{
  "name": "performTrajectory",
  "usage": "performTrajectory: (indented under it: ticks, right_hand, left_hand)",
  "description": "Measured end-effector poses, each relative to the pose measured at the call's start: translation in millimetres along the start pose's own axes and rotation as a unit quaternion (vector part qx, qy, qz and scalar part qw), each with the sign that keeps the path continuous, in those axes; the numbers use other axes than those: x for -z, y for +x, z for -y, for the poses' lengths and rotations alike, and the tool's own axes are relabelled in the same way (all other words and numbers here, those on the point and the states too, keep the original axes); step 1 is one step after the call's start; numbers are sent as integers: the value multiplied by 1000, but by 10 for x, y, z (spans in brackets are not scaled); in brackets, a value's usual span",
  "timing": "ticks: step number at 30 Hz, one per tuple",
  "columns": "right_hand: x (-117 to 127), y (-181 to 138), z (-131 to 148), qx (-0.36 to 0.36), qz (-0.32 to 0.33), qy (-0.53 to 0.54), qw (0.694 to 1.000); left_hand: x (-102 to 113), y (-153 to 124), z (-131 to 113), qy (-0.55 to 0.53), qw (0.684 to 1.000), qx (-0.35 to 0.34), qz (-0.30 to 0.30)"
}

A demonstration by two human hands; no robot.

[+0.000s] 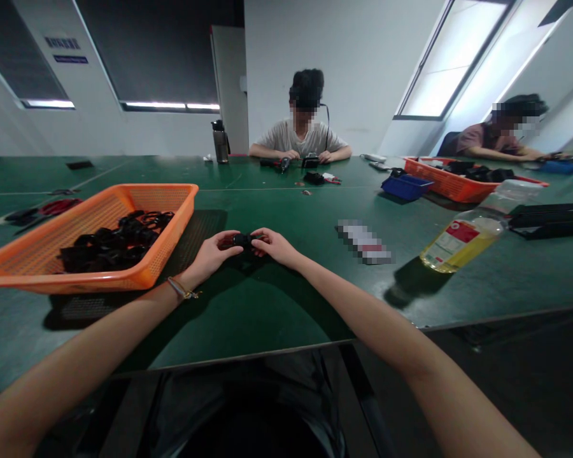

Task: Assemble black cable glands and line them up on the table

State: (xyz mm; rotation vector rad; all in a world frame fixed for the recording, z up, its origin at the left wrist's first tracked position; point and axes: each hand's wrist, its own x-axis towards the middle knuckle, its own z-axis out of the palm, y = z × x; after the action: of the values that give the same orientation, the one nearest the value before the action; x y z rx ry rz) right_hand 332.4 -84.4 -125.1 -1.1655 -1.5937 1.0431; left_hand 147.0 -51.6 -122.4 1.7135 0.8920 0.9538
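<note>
Between my two hands is a small black part (242, 240), roughly cylindrical, held just above the green table (277, 305). My left hand (214, 251) grips its left end between thumb and fingers. At its right end, the fingertips of my right hand (272, 245) pinch it. Its exact kind is too small and dark to make out. To the left of my left hand stands an orange perforated basket (165, 251) with a heap of black parts (117, 242) inside.
Right of my hands lie a blurred-out flat item (364, 242) and a tilted bottle of yellow liquid (463, 245). Further back are a blue bin (405, 187), another orange basket (458, 184) and a dark flask (220, 143). A person (300, 127) sits opposite; another (501, 133) sits far right.
</note>
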Motion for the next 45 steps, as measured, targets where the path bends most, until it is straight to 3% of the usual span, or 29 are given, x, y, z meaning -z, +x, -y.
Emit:
performTrajectory:
  ticks: [18, 28, 45]
  right_hand:
    - [-24, -69, 13, 41, -24, -100, 994]
    - [3, -62, -16, 52, 6, -92, 994]
    - [13, -90, 91, 60, -49, -178, 981]
  left_hand:
    - [-7, 9, 31, 25, 1000, -12, -5]
    - [-1, 14, 28, 16, 1000, -7, 2]
    - [24, 3, 28, 21, 1000, -10, 11]
